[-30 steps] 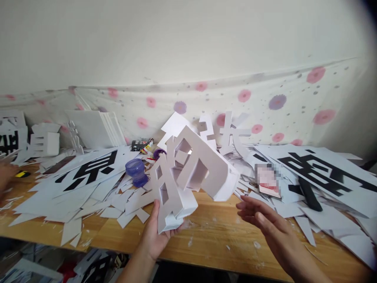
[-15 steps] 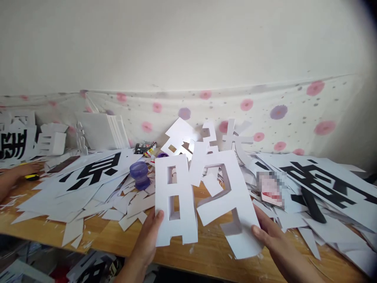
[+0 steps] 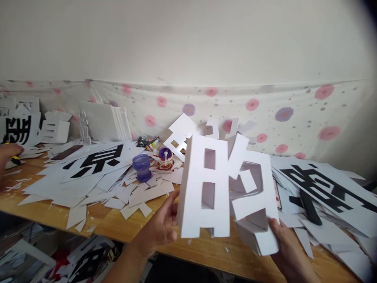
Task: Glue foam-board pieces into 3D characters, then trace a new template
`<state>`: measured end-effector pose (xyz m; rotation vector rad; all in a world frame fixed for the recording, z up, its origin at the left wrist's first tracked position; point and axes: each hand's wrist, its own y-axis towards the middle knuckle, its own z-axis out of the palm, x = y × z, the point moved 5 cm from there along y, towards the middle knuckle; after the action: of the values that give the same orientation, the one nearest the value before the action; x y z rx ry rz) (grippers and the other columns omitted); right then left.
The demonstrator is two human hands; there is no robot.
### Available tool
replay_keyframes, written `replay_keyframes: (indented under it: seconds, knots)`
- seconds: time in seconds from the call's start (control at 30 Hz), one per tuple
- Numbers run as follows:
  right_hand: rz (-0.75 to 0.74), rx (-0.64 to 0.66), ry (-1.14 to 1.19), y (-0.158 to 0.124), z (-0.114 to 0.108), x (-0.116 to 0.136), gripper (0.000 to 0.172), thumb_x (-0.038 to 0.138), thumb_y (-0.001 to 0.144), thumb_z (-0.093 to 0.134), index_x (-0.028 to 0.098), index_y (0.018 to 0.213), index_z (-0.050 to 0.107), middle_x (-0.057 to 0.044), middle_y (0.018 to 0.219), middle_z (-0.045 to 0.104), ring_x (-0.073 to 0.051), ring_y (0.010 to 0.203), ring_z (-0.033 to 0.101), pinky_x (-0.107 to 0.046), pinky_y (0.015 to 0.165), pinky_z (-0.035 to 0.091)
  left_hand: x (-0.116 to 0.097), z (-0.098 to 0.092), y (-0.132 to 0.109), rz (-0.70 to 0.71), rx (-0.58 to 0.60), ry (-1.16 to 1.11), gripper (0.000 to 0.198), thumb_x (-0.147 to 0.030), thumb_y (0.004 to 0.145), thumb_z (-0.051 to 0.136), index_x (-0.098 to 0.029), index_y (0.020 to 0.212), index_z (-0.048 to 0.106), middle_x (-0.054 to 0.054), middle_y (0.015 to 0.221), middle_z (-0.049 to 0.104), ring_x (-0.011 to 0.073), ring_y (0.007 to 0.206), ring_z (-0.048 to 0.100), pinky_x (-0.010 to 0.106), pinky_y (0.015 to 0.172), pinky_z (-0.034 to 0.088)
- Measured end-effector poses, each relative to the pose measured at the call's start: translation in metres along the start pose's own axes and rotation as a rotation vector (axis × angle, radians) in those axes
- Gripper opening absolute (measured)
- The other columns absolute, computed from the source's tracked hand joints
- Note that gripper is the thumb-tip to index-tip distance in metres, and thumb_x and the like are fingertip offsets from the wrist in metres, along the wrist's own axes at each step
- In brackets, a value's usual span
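Observation:
A white foam-board Chinese character (image 3: 216, 216), built as a thick three-dimensional piece with cut-out windows, is held up above the front of the table. My right hand (image 3: 284, 239) grips its lower right corner, thumb on the front face. My left hand (image 3: 160, 222) is beside the left side wall with thumb and fingers apart; its thumb is off the front face and some fingertips are hidden at the edge. A small white strip (image 3: 249, 181) shows in the right-hand opening of the character. Beyond my left hand stands a purple translucent jar (image 3: 141, 167) among paper scraps.
Sheets with a printed black character (image 3: 101, 159) lie left, others (image 3: 321, 182) right with a black piece (image 3: 310, 208). A tub (image 3: 163, 159) and white boards (image 3: 103, 122) stand behind. At far left another person's hand (image 3: 11, 151) is near a yellow-black tool (image 3: 16, 160). Scraps fill the space below.
The white character has moved right and turned, so its left side wall shows. My left thumb has come off its front face. The other person's hand has shifted left.

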<state>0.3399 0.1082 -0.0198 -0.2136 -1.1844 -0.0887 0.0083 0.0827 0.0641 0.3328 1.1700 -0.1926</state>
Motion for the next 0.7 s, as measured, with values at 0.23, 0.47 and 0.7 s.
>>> replay_keyframes:
  seconds: [0.23,0.47,0.7]
  knots:
    - [0.277,0.162,0.264,-0.004,0.027,-0.016,0.044,0.061,0.074,0.073,0.021,0.092,0.075,-0.007,0.080,0.077,-0.025,0.066,0.072,-0.036,0.062,0.058,-0.003,0.030,0.012,0.177,0.224,0.167,0.073,-0.054,0.077,0.073,-0.033,0.143,0.049,0.011,0.144,0.052,0.0361,0.129,0.049,0.047,0.102,0.044]
    - [0.421,0.256,0.574,-0.014,0.072,-0.039,0.041,0.048,0.061,0.089,0.018,0.086,0.075,-0.007,0.083,0.077,-0.022,0.069,0.071,-0.035,0.065,0.056,-0.002,0.058,0.032,0.285,0.221,0.474,0.065,-0.051,0.084,0.067,-0.043,0.144,0.043,0.002,0.155,0.037,0.0304,0.140,0.036,0.040,0.110,0.037]
    - [0.414,0.495,0.630,-0.019,0.089,-0.041,0.039,0.047,0.067,0.085,0.018,0.091,0.076,-0.011,0.091,0.077,-0.017,0.071,0.070,-0.030,0.072,0.055,0.029,0.032,0.054,0.051,-0.188,0.290,0.058,-0.062,0.078,0.067,-0.025,0.123,0.060,0.012,0.138,0.053,0.0316,0.129,0.047,0.044,0.106,0.039]
